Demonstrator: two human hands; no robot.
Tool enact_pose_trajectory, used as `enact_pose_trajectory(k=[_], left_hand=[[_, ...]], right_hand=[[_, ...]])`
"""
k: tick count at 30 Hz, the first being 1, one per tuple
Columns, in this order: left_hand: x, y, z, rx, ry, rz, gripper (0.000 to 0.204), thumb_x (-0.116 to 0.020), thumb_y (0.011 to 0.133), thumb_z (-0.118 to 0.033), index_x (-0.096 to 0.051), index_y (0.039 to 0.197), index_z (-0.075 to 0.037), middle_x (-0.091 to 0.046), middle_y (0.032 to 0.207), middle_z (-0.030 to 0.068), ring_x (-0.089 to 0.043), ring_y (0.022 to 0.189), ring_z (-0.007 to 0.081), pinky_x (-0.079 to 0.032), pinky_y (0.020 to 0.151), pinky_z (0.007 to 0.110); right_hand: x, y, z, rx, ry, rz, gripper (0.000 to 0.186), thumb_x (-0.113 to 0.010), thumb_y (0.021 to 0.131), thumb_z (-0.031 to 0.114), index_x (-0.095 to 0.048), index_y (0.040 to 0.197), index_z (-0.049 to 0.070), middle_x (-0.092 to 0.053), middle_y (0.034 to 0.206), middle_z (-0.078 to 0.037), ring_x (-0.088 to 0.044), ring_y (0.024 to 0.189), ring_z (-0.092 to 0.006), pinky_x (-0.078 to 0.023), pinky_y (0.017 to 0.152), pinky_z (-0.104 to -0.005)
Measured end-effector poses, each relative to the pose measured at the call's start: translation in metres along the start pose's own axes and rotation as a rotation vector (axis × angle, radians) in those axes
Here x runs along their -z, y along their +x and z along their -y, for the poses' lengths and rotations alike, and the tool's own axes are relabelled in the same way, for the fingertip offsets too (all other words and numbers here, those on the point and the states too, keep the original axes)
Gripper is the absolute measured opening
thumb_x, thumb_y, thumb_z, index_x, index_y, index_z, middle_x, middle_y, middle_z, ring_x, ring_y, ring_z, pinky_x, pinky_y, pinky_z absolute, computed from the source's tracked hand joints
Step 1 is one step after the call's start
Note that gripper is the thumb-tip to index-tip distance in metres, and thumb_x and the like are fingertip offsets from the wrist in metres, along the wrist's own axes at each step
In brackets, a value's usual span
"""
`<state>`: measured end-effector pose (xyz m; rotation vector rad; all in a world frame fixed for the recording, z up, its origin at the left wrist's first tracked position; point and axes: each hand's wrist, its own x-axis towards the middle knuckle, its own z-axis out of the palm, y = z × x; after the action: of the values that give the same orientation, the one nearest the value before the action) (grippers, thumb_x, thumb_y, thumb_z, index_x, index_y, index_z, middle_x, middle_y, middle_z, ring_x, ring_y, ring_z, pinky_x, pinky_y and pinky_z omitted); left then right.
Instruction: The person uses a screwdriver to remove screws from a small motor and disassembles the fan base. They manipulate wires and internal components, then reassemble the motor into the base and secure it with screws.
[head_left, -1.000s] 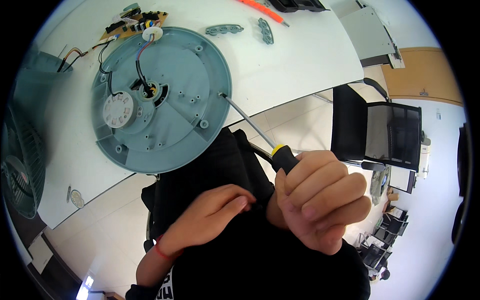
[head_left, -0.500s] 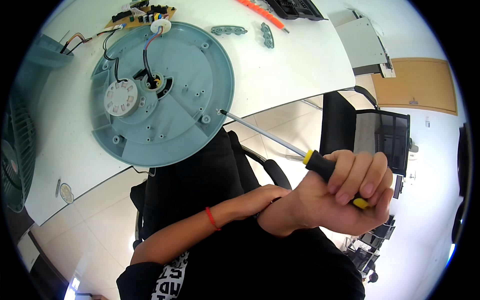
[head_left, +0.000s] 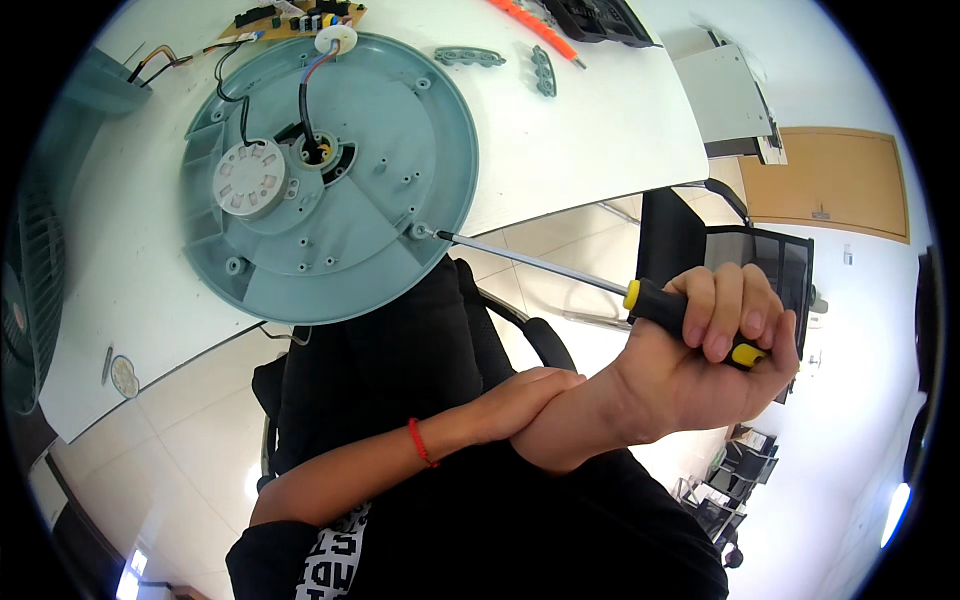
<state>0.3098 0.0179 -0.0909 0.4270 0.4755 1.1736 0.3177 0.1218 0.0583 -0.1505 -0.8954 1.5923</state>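
My right hand (head_left: 705, 335) is wrapped round the black-and-yellow handle of a screwdriver (head_left: 535, 262). Its long shaft points left, and a small screw (head_left: 427, 231) appears to sit on the tip. That tip is beside a ring-shaped screw post near the right edge of a round grey-green plastic base (head_left: 355, 285). My left hand (head_left: 525, 405), with a red cord at the wrist, grips my right forearm. On the base are a white round motor (head_left: 250, 180) and a black cable (head_left: 303, 108) rising from the centre to a white disc (head_left: 336, 40).
Behind the base lies a circuit board (head_left: 290, 22). Two small grey-green parts (head_left: 470, 57) (head_left: 543, 72), an orange rod (head_left: 530, 28) and a black tray (head_left: 600, 20) are on the white table (head_left: 600, 130). A fan cage (head_left: 35, 290) stands left; a chair (head_left: 760, 270) stands right.
The screwdriver tip has come closer to the screw post on the base, from just beyond it to right beside it. My left hand still grips my right forearm. The whole view has shifted slightly.
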Motion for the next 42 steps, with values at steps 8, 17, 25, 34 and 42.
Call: enact_pose_trajectory(k=[8, 17, 25, 34, 42], left_hand=[[-0.002, 0.005, -0.002, -0.045, -0.046, -0.018, 0.040, -0.045, 0.104, -0.033, -0.071, 0.109, -0.003, -0.069, 0.108, 0.0071, -0.060, 0.100, 0.0138, -0.045, 0.092, 0.029], [-0.008, 0.004, -0.009, -0.111, -0.087, -0.064, 0.035, -0.047, 0.103, -0.031, -0.069, 0.094, -0.005, -0.066, 0.092, 0.0010, -0.058, 0.086, 0.0083, -0.045, 0.081, 0.026], [-0.011, 0.004, -0.017, -0.131, -0.156, -0.066, 0.030, -0.047, 0.102, -0.027, -0.063, 0.085, -0.007, -0.060, 0.084, -0.0021, -0.052, 0.079, 0.0062, -0.044, 0.075, 0.026], [-0.007, 0.006, -0.012, -0.170, -0.151, -0.043, 0.031, -0.047, 0.101, -0.026, -0.060, 0.079, -0.008, -0.056, 0.077, -0.0036, -0.049, 0.075, 0.0052, -0.042, 0.071, 0.025], [-0.007, 0.002, -0.011, -0.147, -0.046, -0.048, 0.037, -0.041, 0.104, -0.030, -0.060, 0.084, -0.006, -0.059, 0.086, 0.0019, -0.052, 0.083, 0.0101, -0.043, 0.080, 0.028]], right_hand=[[-0.006, 0.002, -0.004, -0.005, -0.051, 0.051, 0.025, -0.055, 0.097, 0.020, -0.052, 0.075, 0.008, -0.050, 0.069, -0.003, -0.045, 0.048, -0.0105, -0.037, 0.046, -0.0256], [-0.012, 0.005, -0.004, -0.021, -0.107, 0.133, 0.025, -0.054, 0.097, 0.020, -0.053, 0.075, 0.007, -0.052, 0.070, -0.003, -0.046, 0.049, -0.0106, -0.036, 0.045, -0.0257], [-0.023, 0.007, -0.007, -0.024, -0.154, 0.250, 0.027, -0.049, 0.098, 0.022, -0.052, 0.076, 0.008, -0.051, 0.070, -0.004, -0.046, 0.048, -0.0116, -0.036, 0.045, -0.0258], [-0.027, 0.002, -0.008, 0.003, -0.181, 0.285, 0.028, -0.048, 0.098, 0.024, -0.051, 0.074, 0.009, -0.052, 0.071, -0.004, -0.049, 0.048, -0.0113, -0.037, 0.045, -0.0256], [-0.025, -0.003, -0.009, 0.016, -0.160, 0.317, 0.027, -0.051, 0.097, 0.026, -0.050, 0.073, 0.013, -0.052, 0.070, -0.003, -0.049, 0.047, -0.0112, -0.039, 0.046, -0.0258]])
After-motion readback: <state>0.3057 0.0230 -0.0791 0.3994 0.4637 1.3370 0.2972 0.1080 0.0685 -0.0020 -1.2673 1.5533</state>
